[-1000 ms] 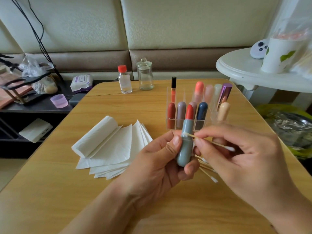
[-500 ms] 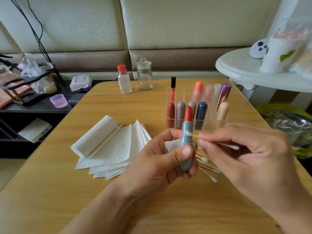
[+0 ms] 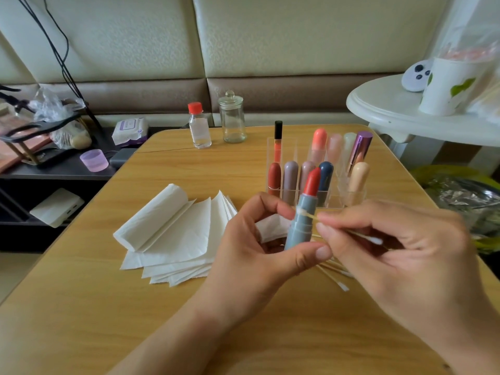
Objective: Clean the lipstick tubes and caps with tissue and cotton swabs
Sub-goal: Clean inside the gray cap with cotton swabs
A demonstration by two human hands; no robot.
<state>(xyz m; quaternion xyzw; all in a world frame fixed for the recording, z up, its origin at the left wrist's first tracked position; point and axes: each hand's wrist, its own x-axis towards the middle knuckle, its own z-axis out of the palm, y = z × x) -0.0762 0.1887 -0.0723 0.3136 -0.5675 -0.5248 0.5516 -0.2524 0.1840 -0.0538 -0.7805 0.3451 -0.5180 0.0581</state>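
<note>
The left hand (image 3: 259, 247) curls around an uncapped grey-blue lipstick tube (image 3: 301, 221), thumb at its base, holding it upright above the worktop (image 3: 189, 169) with the red bullet exposed. The right hand (image 3: 400, 255) pinches 1 cotton swab (image 3: 349, 231) between thumb and fingertips, its near tip touching the tube's collar. Behind stands 1 clear organizer (image 3: 319, 196) with 10 lipsticks. 1 fanned stack of tissues (image 3: 178, 234) lies left; spare swabs (image 3: 335, 277), too overlapped to count, lie under the hands.

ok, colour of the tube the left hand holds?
Grey-blue tube, with the red lipstick wound up out of it; the head view shows it.
</note>
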